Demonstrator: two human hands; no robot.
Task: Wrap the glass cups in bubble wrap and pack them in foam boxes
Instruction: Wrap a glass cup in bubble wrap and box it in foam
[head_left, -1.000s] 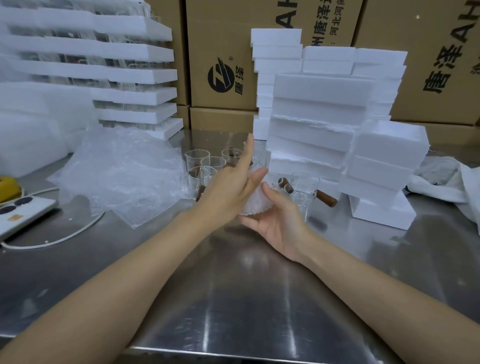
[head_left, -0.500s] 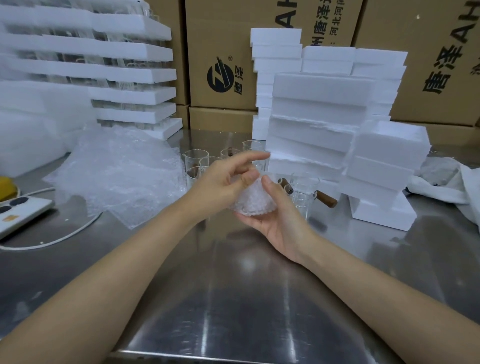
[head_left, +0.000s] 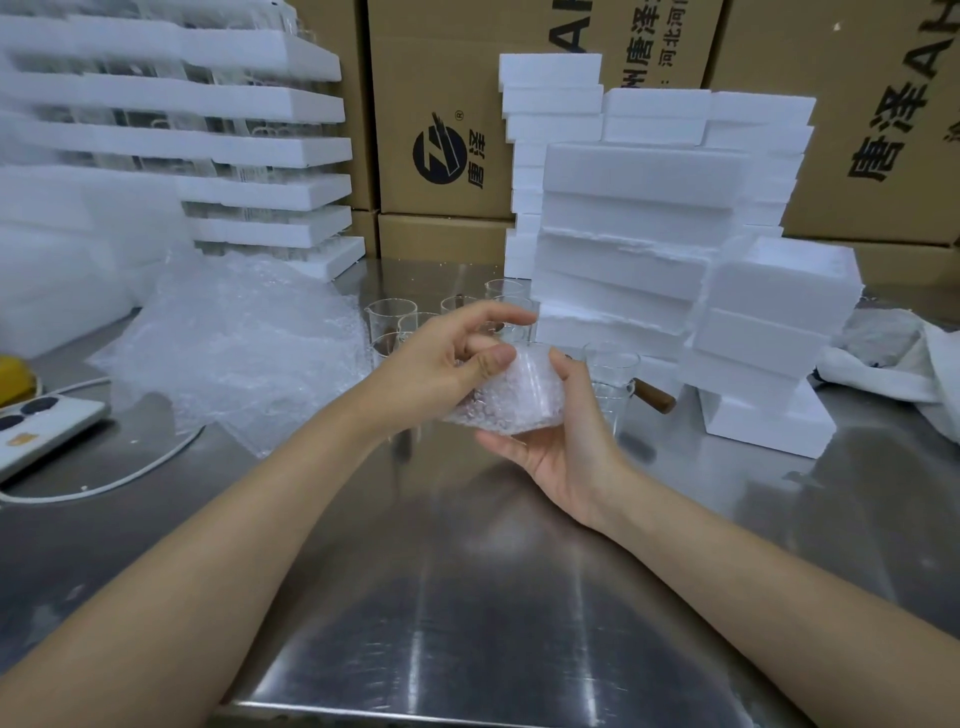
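Note:
A glass cup wrapped in bubble wrap (head_left: 511, 397) is held above the steel table (head_left: 467, 597) at the centre. My right hand (head_left: 563, 436) cups it from below and the right side. My left hand (head_left: 447, 364) grips its top left, thumb pressed on the wrap, fingers curled over the rim. Several bare glass cups (head_left: 392, 317) stand behind my left hand. Another glass cup with a wooden handle (head_left: 613, 371) stands just right of the bundle. A loose pile of bubble wrap sheets (head_left: 234, 343) lies to the left. Stacked white foam boxes (head_left: 639, 228) rise behind.
More foam boxes (head_left: 779, 332) stand at the right, with a white cloth (head_left: 893, 364) beyond them. Foam trays holding glassware (head_left: 218, 140) are stacked at the back left. A white power strip (head_left: 36, 426) with its cable lies at the left edge. Cardboard cartons (head_left: 441, 104) line the back.
My left hand went from flat, with fingers pointing up, to curled over the top of the wrapped cup, tucking the wrap at the rim. My right hand kept its hold underneath.

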